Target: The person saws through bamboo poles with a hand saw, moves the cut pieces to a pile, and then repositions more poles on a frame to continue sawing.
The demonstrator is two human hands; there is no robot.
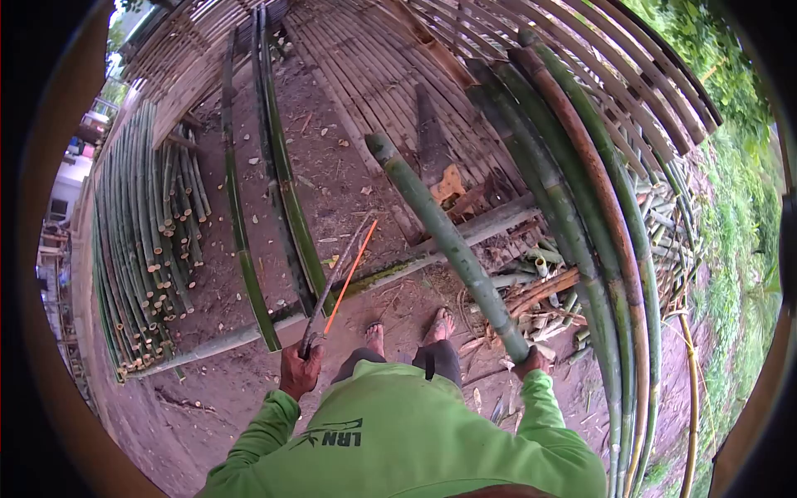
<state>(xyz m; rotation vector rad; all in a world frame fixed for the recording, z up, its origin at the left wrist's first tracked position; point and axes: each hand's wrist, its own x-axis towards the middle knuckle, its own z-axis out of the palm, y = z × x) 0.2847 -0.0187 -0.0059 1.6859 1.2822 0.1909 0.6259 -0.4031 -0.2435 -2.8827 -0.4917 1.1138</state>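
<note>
My left hand (300,371), at the end of a green sleeve, is closed round the lower end of a bow saw with a dark curved frame (339,264) and an orange strip (352,274). On the other side, my right hand (531,363) grips the near end of a thick green bamboo pole (448,236). That pole slants up and left, crossing over a long horizontal pole (394,270) near the ground. Split green bamboo lengths (286,183) lie beyond the saw, their near ends by the horizontal pole.
Many cut bamboo poles (149,241) are stacked at the left. Long poles (581,224) lean along the right. Bamboo offcuts (540,290) litter the ground between. A slatted bamboo platform (374,75) lies ahead, and my bare feet (440,325) stand behind the horizontal pole.
</note>
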